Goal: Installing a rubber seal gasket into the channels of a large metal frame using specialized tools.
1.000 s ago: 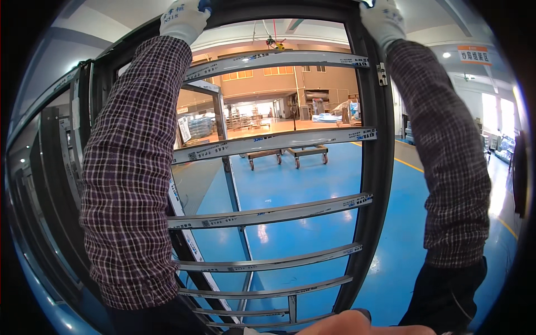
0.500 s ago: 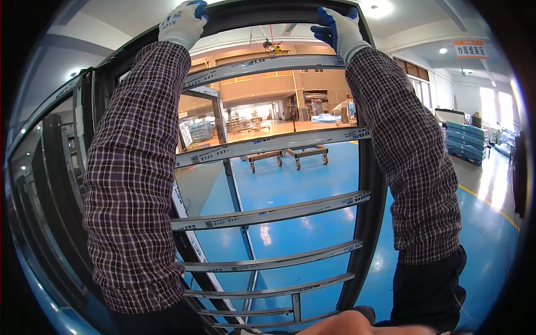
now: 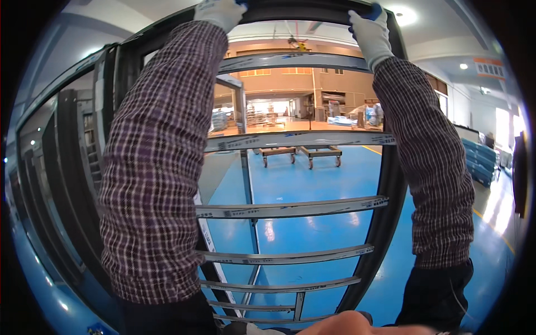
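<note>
dark rectangular frame [image 3: 393, 173]; upright; directly ahead; pale printed crossbars [image 3: 301, 209] spanning its opening

The left hand [image 3: 220, 12] and the right hand [image 3: 371, 36] wear white gloves [image 3: 375, 43], with blue covering on the fingers [image 3: 378, 11]. The loose oversleeves [image 3: 153, 162] are checked, dark purple-brown with thin white lines, and gathered at the elbow end. Above these, the clothing [image 3: 435, 293] is plain black cloth.

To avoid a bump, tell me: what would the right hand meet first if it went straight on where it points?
Pointing upward, the right hand would probably meet the dark frame's top bar first; depth is unclear, so they may be touching.
</note>
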`<action>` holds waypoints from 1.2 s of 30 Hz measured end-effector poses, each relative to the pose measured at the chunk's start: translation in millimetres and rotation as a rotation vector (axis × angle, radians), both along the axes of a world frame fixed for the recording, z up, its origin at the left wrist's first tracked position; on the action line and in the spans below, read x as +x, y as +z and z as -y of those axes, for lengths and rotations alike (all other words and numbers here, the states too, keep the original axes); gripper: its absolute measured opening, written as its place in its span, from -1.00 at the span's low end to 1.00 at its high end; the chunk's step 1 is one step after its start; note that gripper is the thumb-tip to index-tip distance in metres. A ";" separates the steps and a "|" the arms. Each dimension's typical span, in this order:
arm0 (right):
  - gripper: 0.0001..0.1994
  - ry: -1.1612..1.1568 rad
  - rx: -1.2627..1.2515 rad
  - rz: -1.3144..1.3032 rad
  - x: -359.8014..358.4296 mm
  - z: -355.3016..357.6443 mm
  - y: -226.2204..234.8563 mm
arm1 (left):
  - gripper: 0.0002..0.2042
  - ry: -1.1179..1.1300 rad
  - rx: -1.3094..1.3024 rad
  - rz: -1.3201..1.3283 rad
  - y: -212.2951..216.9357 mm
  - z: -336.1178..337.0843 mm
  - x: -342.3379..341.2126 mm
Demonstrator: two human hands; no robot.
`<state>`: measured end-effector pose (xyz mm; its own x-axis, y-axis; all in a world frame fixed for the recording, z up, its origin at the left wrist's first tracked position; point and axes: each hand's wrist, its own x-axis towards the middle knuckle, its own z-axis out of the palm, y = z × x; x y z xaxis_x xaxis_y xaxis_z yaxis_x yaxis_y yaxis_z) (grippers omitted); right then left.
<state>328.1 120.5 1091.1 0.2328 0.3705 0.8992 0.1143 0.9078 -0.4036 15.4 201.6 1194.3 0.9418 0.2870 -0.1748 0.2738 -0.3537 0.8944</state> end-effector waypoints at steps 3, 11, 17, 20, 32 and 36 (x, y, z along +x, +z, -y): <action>-0.64 -0.525 0.030 0.411 -16.7 -11.6 25.3 | -0.76 -0.418 -0.506 -0.041 30.0 -16.7 -23.3; -0.67 -1.197 0.750 0.822 -124.3 65.5 10.0 | -0.70 -0.577 -0.221 0.123 8.6 -1.5 -73.2; -0.68 -1.049 0.806 0.935 -135.1 49.6 32.0 | -0.73 -1.092 0.352 0.484 30.2 -45.2 -62.2; -0.70 -0.776 0.947 1.005 -157.9 50.5 40.9 | -0.75 -0.950 0.604 0.543 61.3 -62.7 -127.7; -0.70 -0.741 0.911 0.982 -155.8 36.2 48.8 | -0.78 -0.773 0.080 0.224 17.4 -19.6 -66.4; -0.69 -0.760 0.880 0.963 -156.7 35.2 43.7 | -0.78 -0.599 -0.218 0.078 25.0 -23.9 -77.0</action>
